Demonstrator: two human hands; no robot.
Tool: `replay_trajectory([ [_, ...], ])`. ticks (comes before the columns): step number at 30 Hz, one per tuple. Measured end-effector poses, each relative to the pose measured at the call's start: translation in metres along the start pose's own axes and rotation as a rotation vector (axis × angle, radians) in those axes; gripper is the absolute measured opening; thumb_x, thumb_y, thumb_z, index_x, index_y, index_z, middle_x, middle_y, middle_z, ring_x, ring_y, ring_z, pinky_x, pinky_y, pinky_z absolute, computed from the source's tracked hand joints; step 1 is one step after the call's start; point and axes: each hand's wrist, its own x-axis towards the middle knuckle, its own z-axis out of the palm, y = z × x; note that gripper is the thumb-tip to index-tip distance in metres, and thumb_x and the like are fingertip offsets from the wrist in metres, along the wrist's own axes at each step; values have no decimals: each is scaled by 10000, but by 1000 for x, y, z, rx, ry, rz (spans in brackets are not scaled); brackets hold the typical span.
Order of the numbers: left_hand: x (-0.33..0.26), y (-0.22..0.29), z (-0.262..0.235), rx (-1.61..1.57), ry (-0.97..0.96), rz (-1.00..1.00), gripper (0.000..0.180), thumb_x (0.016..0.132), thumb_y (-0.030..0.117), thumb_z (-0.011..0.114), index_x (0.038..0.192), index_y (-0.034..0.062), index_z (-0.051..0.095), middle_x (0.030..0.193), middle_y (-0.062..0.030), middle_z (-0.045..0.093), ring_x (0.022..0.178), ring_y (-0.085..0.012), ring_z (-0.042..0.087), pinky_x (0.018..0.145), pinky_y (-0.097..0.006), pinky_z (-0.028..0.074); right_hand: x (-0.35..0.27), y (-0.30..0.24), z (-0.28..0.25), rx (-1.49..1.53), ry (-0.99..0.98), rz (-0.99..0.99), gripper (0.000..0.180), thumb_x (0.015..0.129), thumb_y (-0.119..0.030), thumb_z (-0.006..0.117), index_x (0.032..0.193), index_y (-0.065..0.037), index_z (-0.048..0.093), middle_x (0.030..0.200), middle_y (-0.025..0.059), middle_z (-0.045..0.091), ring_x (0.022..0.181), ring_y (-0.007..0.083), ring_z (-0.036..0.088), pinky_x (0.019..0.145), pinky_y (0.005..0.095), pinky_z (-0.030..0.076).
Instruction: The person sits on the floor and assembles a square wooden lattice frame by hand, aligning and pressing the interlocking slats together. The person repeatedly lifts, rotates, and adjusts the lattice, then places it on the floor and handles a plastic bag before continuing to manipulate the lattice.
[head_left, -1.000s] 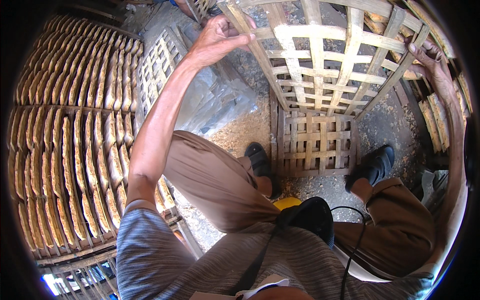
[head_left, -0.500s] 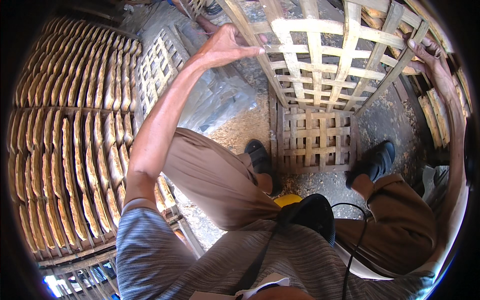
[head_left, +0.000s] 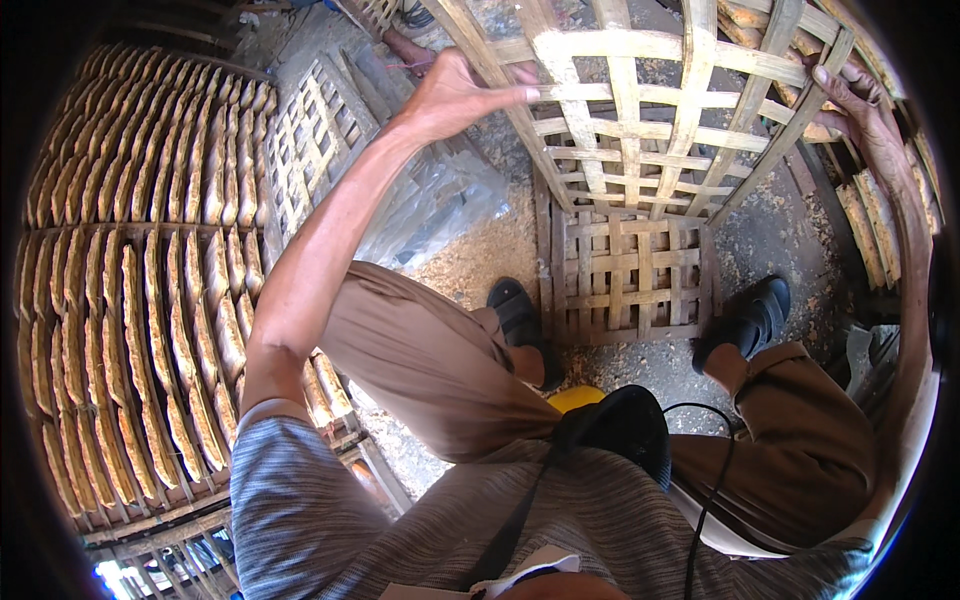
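Note:
Between my two hands stands a woven bamboo lattice rack (head_left: 682, 130), tilted up with its lower edge resting near a second lattice rack (head_left: 625, 270) on the floor. My left hand (head_left: 468, 95) is closed round the left side rail, its thumb laid along the front of the slats. On the right side rail, my right hand (head_left: 858, 108) grips near the upper corner; some of its fingers are behind the wood. The lattice between them is bare on the side I see.
Racks of long golden-brown strips (head_left: 130, 300) fill the left. Another lattice rack (head_left: 305, 150) leans beside clear plastic sheeting (head_left: 430, 215). More strips (head_left: 865, 235) lie at right. Another person's limb (head_left: 408, 52) shows beyond my left hand. Crumbs cover the floor (head_left: 470, 250) around my sandals (head_left: 518, 315).
The held rack's upper part and my left hand have shifted slightly, the rail's top leaning a little further left. Both hands keep their grip.

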Motion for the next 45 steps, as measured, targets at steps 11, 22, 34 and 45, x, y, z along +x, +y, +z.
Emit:
replay_trajectory([
  [11,-3,-31,25,69,-145,-112,428,778,352,893,1105,98,782,1065,-127,772,1015,-255,727,938,-372,566,2,6,-2,-51,4,-17,466,985,-410,699,1322,-88,671,1207,58,713,1117,167,689,1005,354,586],
  [22,-4,-30,42,-213,-47,-202,328,855,222,841,1081,1,753,1022,-161,759,878,-214,754,697,-317,670,0,5,-11,79,-36,42,438,990,-381,703,1311,-85,682,1188,56,731,1069,153,708,959,341,601],
  [34,3,-16,12,-153,-81,-133,352,908,250,805,1166,21,732,1079,-133,755,988,-215,734,835,-364,643,-11,-15,12,53,44,69,521,977,-431,691,1334,-52,665,1221,90,715,1132,192,681,968,407,598],
  [45,5,45,-48,-394,292,257,249,990,160,711,1201,47,642,1054,-98,748,971,-159,745,794,-272,597,-12,-37,12,136,21,100,275,993,-284,711,1158,-65,737,1020,36,742,984,138,706,868,365,642],
])
